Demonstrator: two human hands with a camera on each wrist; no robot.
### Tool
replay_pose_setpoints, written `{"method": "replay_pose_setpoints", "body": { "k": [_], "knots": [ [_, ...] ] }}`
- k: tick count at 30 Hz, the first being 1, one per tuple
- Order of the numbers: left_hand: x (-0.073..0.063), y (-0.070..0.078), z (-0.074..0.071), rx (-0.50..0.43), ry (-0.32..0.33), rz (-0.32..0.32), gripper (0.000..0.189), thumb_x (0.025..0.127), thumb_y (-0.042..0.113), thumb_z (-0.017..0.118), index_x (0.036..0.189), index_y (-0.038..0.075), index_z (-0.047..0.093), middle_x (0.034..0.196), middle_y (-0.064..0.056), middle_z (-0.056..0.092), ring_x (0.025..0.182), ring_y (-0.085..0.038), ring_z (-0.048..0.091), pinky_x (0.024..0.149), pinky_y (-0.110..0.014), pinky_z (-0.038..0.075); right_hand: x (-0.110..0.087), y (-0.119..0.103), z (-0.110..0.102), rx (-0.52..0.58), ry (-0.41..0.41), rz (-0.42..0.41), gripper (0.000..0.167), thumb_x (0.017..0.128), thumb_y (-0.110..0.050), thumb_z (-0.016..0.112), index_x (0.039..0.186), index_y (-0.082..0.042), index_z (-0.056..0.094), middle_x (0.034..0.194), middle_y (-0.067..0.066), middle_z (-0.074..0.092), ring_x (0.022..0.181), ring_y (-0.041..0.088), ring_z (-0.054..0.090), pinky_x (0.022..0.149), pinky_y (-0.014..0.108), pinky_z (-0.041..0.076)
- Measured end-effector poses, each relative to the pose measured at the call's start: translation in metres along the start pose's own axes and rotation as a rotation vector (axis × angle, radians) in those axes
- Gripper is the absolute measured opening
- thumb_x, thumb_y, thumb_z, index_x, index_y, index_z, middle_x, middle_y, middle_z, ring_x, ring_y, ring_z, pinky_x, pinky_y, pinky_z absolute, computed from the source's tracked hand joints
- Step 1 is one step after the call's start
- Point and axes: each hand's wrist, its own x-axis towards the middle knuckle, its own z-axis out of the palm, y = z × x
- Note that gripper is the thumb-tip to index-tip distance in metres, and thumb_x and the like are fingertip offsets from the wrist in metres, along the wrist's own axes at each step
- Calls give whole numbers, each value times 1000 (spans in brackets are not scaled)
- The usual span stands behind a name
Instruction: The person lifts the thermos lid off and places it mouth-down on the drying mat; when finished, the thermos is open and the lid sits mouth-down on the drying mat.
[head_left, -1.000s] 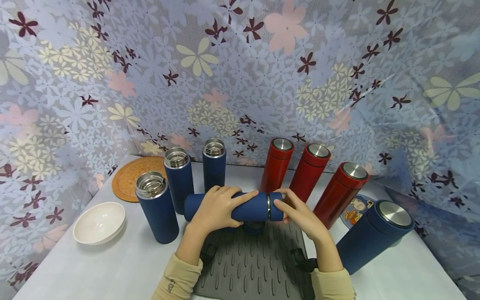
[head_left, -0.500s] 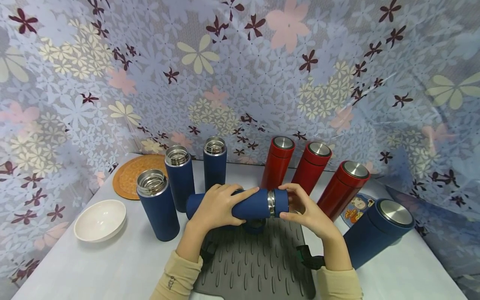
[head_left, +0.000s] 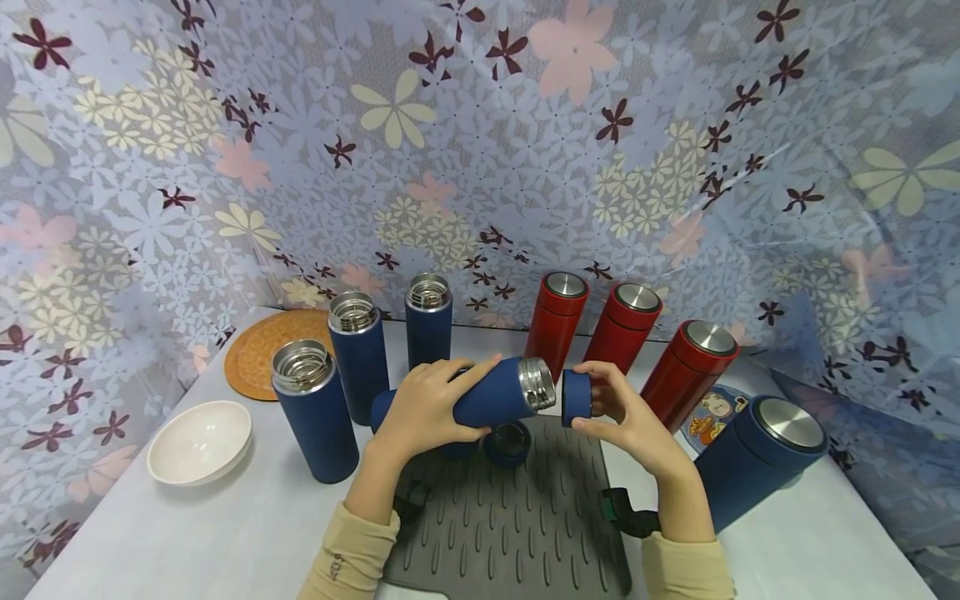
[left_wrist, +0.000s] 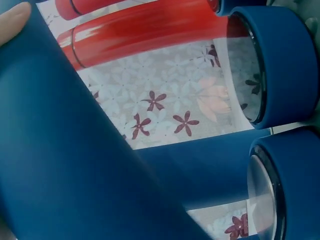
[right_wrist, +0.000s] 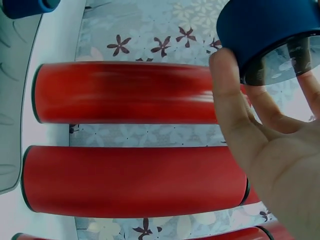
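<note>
My left hand grips a blue thermos bottle lying almost level in the air, its bare steel mouth facing right and slightly raised. Just right of that mouth, apart from it, my right hand pinches a blue cap between thumb and fingers. The right wrist view shows the cap's metal-faced end towards the palm. Beneath the held bottle, a loose blue cap lies on the grey ribbed mat. Another cap beside it shows in the left wrist view, partly hidden by the hand in the head view.
Three uncapped blue bottles, the nearest one included, stand left. Beyond them are a white bowl and an orange round board. Three capped red thermoses, a capped blue thermos and a patterned round mat are right.
The blue cap has come off the bottle and moved right with my right hand. The bottle's mouth is now exposed and tipped upward, still in my left hand.
</note>
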Motion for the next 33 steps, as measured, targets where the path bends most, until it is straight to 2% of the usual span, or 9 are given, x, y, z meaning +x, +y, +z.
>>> {"method": "replay_pose_setpoints", "body": {
  "k": [6, 12, 17, 25, 28, 33],
  "knots": [
    [3, -1, -3, -155, 45, -107, 92, 59, 39, 84, 138, 19, 42, 117, -6, 59, 101, -23, 59, 81, -44, 50, 1, 5, -1, -30, -5, 41, 58, 82, -6, 66, 131, -8, 36, 114, 19, 47, 97, 32, 54, 81, 38, 48],
    [9, -1, -2, -381, 105, -216, 91, 62, 30, 84, 140, 21, 37, 127, -7, 53, 107, -24, 56, 83, -46, 49, 2, 8, 0, -37, -6, 74, 58, 81, -8, 68, 131, -9, 38, 117, 20, 46, 98, 33, 53, 82, 46, 46],
    [17, 0, 1, -537, 118, -310, 91, 63, 21, 84, 139, 20, 34, 126, -11, 52, 108, -29, 54, 85, -50, 47, 3, 8, 0, -40, -9, 76, 58, 81, -8, 69, 130, -8, 39, 116, 20, 46, 97, 33, 54, 81, 47, 46],
    [32, 1, 17, -601, 98, -466, 87, 65, 20, 83, 135, 19, 31, 129, -16, 47, 120, -34, 41, 94, -58, 36, 3, 7, -1, -54, -9, 72, 58, 80, -9, 69, 130, -8, 39, 117, 20, 46, 98, 34, 54, 81, 43, 46],
    [36, -1, 28, -637, 92, -510, 85, 66, 18, 82, 133, 18, 30, 131, -17, 45, 122, -34, 41, 95, -57, 37, 3, 7, -1, -56, -10, 66, 58, 80, -9, 69, 130, -8, 40, 117, 20, 46, 98, 34, 54, 81, 43, 46],
    [37, -4, 46, -646, 94, -575, 85, 65, 16, 82, 132, 16, 29, 130, -18, 47, 121, -36, 44, 95, -56, 38, 3, 7, 0, -56, -15, 62, 58, 80, -9, 69, 130, -9, 40, 118, 20, 46, 98, 34, 54, 81, 43, 46]
  ]
}}
